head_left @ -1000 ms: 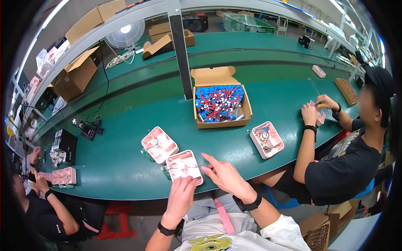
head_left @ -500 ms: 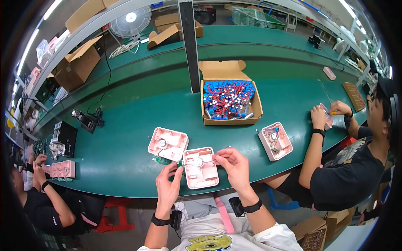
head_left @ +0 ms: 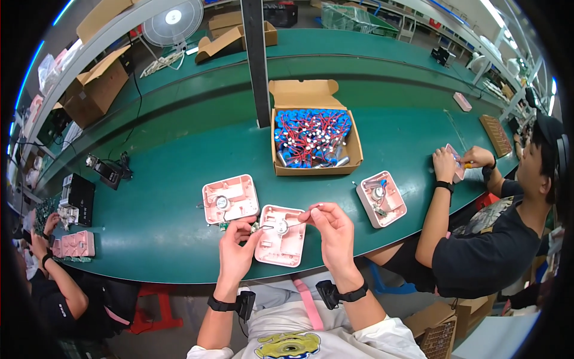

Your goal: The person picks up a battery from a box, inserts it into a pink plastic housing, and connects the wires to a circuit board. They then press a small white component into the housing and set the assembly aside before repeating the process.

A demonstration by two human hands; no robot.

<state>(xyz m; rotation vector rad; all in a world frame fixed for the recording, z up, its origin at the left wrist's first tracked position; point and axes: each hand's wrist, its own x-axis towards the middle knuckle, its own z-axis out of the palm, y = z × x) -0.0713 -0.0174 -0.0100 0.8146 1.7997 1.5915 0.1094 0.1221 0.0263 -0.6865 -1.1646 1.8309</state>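
A pink plastic housing [head_left: 281, 236] lies open side up near the front edge of the green bench [head_left: 167, 155], with a small round part and thin wires inside. My left hand [head_left: 237, 251] pinches a small component at its left edge. My right hand [head_left: 330, 230] pinches a thin wire end above its upper right corner. A second pink housing [head_left: 230, 199] lies just to the upper left, apart from both hands.
An open cardboard box [head_left: 313, 139] of blue parts with red wires stands behind the housings. A third pink housing [head_left: 381, 198] lies to the right, near a seated person in black [head_left: 496, 233]. Another person [head_left: 54, 281] works at far left. A post [head_left: 256, 60] rises mid-bench.
My view has dipped toward the bench. The housing I hold has come closer to the front edge, and both hands have closed in on its top edge, pinching small parts.
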